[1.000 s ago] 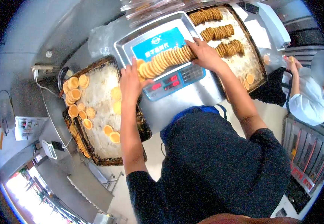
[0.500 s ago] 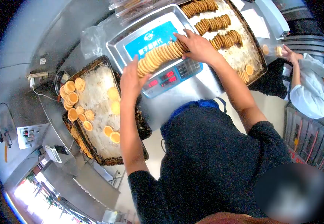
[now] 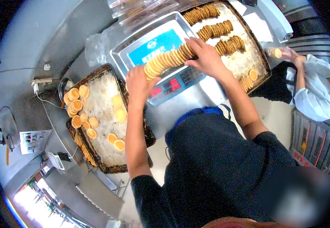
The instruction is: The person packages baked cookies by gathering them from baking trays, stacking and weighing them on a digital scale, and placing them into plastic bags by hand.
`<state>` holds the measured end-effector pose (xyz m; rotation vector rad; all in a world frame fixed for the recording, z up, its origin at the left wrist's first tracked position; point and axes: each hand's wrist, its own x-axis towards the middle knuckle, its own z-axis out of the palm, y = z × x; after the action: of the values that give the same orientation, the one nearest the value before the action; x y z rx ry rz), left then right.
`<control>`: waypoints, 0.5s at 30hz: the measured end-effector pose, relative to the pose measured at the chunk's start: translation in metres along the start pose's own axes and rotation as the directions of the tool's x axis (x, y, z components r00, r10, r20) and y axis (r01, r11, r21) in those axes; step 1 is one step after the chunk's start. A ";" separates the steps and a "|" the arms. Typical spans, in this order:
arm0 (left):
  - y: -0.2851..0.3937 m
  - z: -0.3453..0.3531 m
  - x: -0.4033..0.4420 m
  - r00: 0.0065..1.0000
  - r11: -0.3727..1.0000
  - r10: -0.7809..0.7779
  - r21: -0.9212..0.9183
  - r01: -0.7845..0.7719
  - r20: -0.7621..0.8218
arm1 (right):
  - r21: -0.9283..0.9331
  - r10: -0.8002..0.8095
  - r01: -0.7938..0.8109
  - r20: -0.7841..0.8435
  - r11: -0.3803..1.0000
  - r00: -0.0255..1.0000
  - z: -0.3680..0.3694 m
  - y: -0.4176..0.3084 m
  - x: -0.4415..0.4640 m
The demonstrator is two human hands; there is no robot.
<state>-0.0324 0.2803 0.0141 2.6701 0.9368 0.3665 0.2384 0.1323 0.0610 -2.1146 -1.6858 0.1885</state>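
A long row of thin round cookies (image 3: pixel 167 60) lies across the metal tray (image 3: pixel 120 57) on the blue scale (image 3: pixel 161 99), standing on edge against one another. My left hand (image 3: pixel 137 80) is closed on the left end of the row, thumb on the near side. At the right end my right hand (image 3: pixel 206 57) grips the row, fingers over the far side and thumb in front. A blue label (image 3: pixel 150 46) shows in the tray behind the cookies. The scale's red digits are lit but too blurred to read.
On the left, a baking tray (image 3: pixel 102 91) holds loose round cookies. At the right, another baking tray (image 3: pixel 254 49) bears three rows of browner cookies and a few pale ones. Plastic bags (image 3: pixel 134 11) lie behind the scale. A co-worker (image 3: pixel 313 91) at the right holds a bagged cookie stack.
My left hand has closed in on the left end of the row, and the row sits more compactly between my hands. The co-worker's hands and bag have shifted. The camera view has moved a little.
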 end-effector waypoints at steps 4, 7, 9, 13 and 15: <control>-0.004 0.003 -0.005 1.000 0.999 -0.004 0.035 0.005 -0.006 | 0.230 0.059 -0.038 -0.085 0.973 0.995 -0.005 -0.008 -0.023; 0.003 -0.009 -0.003 0.999 0.995 -0.036 0.094 0.033 0.038 | 0.308 0.062 -0.043 -0.052 0.950 0.997 0.023 0.017 -0.036; -0.001 -0.005 -0.004 1.000 1.000 -0.018 0.015 0.018 -0.008 | 0.392 0.162 -0.188 0.098 0.900 0.982 0.014 0.005 -0.043; -0.006 -0.001 -0.002 0.994 0.994 0.104 0.015 -0.104 -0.035 | 0.398 0.073 -0.032 -0.090 0.917 0.993 -0.021 -0.012 -0.059; 0.001 -0.016 0.000 0.993 0.994 0.113 0.005 -0.113 0.021 | 0.425 0.054 0.025 -0.172 0.905 0.984 -0.027 -0.017 -0.064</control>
<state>-0.0369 0.2827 0.0297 2.7343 0.7840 0.3605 0.2171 0.0676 0.0823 -1.7596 -1.3748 0.3273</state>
